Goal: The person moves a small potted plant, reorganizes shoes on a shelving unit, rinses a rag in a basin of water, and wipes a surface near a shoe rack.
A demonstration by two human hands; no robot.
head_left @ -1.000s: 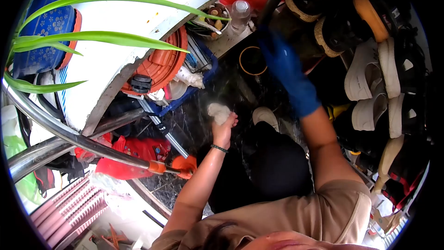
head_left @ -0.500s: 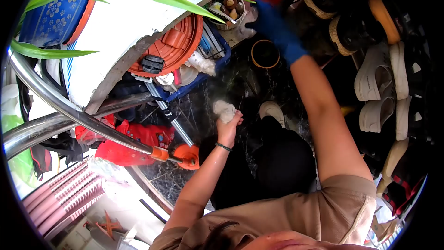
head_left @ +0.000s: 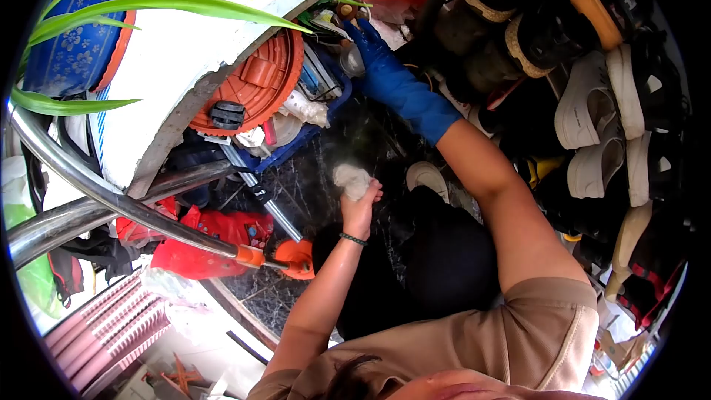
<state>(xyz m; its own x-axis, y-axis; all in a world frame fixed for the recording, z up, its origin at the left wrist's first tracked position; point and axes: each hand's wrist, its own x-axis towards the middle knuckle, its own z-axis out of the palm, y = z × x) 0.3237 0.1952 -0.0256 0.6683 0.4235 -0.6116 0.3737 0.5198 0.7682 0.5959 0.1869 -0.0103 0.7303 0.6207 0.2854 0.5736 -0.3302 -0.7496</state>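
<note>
My left hand [head_left: 358,206], bare with a dark bracelet, is closed on a wad of off-white cloth [head_left: 351,180] above the dark floor. My right hand [head_left: 385,78], in a long blue glove, reaches far forward beside the small container of odds and ends [head_left: 331,21]. Its fingers wrap round a clear bottle [head_left: 352,59], which shows only in part at the side of the glove, over the edge of the blue basket.
An orange plastic lid [head_left: 255,81] leans on the blue basket [head_left: 285,150]. Shoes [head_left: 585,104] fill a rack on the right. A metal rail [head_left: 155,222] crosses on the left, near red cloth [head_left: 200,248]. Long leaves [head_left: 185,1] hang over the white ledge [head_left: 170,44].
My right hand has taken hold of the clear bottle and brought it from beside the small container towards the blue basket. My left hand keeps the cloth wad, and the view has shifted slightly.
</note>
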